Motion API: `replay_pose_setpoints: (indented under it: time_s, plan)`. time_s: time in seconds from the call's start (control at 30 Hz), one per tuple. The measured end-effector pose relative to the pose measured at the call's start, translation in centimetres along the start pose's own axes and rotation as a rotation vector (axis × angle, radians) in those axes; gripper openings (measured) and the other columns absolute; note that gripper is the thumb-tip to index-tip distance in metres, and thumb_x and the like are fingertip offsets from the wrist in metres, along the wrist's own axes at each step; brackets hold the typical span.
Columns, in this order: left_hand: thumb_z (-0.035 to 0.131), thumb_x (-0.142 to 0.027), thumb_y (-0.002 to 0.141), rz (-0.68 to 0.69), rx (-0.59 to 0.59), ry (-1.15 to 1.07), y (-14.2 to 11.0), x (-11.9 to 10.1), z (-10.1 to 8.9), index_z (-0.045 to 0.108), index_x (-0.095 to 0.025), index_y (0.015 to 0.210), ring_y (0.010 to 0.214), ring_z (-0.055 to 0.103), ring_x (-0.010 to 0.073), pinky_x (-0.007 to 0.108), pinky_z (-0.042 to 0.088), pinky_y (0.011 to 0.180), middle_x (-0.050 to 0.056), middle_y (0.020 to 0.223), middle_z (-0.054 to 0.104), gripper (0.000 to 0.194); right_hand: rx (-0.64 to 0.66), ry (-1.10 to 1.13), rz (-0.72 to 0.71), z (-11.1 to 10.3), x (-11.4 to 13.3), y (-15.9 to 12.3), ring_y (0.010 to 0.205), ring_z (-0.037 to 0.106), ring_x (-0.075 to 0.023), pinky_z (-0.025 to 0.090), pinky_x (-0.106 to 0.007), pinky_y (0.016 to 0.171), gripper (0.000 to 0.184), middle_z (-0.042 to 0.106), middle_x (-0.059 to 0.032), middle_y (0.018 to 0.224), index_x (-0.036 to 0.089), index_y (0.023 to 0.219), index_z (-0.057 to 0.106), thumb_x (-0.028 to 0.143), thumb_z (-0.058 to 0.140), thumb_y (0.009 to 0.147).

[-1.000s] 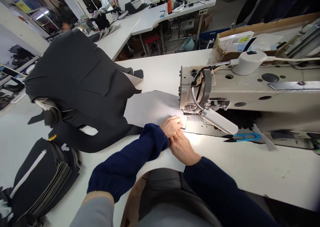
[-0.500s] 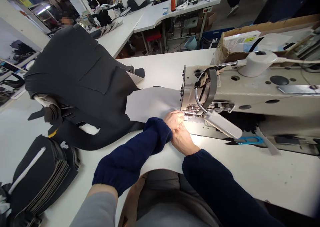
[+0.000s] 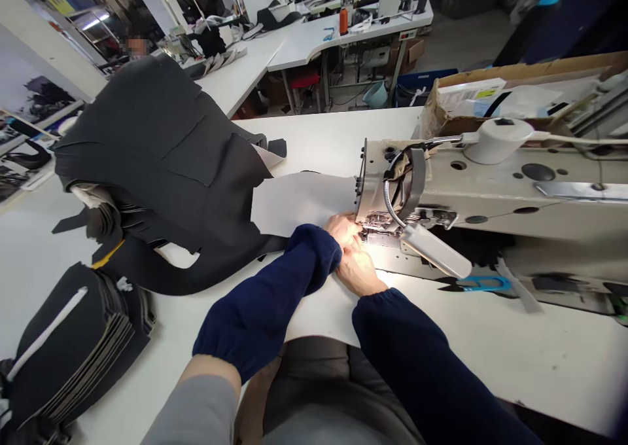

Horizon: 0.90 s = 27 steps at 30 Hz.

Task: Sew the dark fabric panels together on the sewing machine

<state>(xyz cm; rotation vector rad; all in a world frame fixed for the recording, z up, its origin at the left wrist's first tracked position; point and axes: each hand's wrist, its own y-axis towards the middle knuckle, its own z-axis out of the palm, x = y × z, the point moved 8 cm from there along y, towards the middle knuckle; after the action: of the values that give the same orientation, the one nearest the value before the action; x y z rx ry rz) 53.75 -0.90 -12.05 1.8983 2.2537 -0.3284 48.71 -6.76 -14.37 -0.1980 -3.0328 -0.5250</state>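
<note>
In the head view, the left hand [image 3: 342, 229] and right hand [image 3: 359, 267] had edged closer to the sewing machine [image 3: 392, 177], fingers bunched; whether they pinched anything could not be told. The grey sheet [image 3: 299, 203] lay inward from the bench's [image 3: 316, 320] near edge, its right end beside them.

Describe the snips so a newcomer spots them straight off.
Find the big beige sewing machine on the white table. By its near edge, beside a pale strip, lie the snips. Their bright blue handle stands out from the grey and beige around it.
</note>
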Motion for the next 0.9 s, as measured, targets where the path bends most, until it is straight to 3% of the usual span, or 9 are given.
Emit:
replay_pose_setpoints:
  time_s: [0.2,0.33,0.53,0.7,0.8,0.9]
  plan:
    - [0.052,-0.019,0.084,0.037,0.043,0.135,-0.7,-0.9,-0.2,0.068,-0.017,0.092,0.101,0.054,0.0211,0.03,0.046,0.083,0.007,0.105,0.063,0.018,-0.017,-0.001,-0.011,-0.9,0.3,-0.3,0.114,0.051,-0.0318,0.029,-0.052,0.107,0.038,0.063,-0.0183,0.109,0.004,0.115,0.06,0.013,0.046,0.08]
    - [0.05,-0.025,0.088,0.06,-0.02,0.192,-2.1,-1.1,-1.1,0.063,-0.021,0.108,0.103,0.051,0.023,0.034,0.047,0.083,0.007,0.114,0.058,0.024,-0.051,-0.003,-0.053,-3.0,1.7,-3.5,0.122,0.045,-0.0303,0.032,-0.052,0.105,0.038,0.054,-0.0169,0.126,0.006,0.121,0.054,0.011,0.042,0.086]
    - [0.042,-0.013,0.088,-0.126,-0.064,0.276,-5.0,0.1,-1.8,0.055,-0.023,0.117,0.103,0.048,0.0246,0.04,0.049,0.079,0.009,0.117,0.052,0.033,-0.161,-0.014,-0.05,-4.7,2.5,-10.4,0.132,0.034,-0.0295,0.036,-0.051,0.103,0.032,0.046,-0.0162,0.135,0.009,0.12,0.053,0.014,0.04,0.091]
    - [0.033,-0.014,0.094,-0.222,-0.084,0.269,-5.9,0.4,-1.7,0.055,-0.022,0.116,0.104,0.048,0.024,0.04,0.046,0.081,0.009,0.111,0.054,0.032,-0.26,0.024,-0.032,-5.2,2.3,-10.8,0.128,0.041,-0.0281,0.044,-0.049,0.098,0.03,0.053,-0.0144,0.129,0.012,0.115,0.058,0.014,0.038,0.092]
    - [0.032,-0.008,0.092,-0.215,-0.037,0.255,-6.4,0.5,-1.8,0.057,-0.018,0.111,0.105,0.048,0.0232,0.037,0.046,0.08,0.01,0.111,0.054,0.033,-0.267,0.202,0.022,-6.6,2.4,-10.6,0.123,0.047,-0.0272,0.046,-0.049,0.098,0.032,0.054,-0.0127,0.128,0.014,0.118,0.057,0.02,0.038,0.093]
    - [0.039,-0.003,0.086,-0.211,0.0,0.243,-8.5,0.1,-2.0,0.06,-0.016,0.101,0.101,0.051,0.0231,0.034,0.047,0.075,0.01,0.105,0.056,0.029,-0.193,0.629,0.316,-7.6,1.7,-12.1,0.118,0.052,-0.0257,0.048,-0.045,0.098,0.038,0.054,-0.0113,0.128,0.017,0.122,0.055,0.035,0.041,0.093]
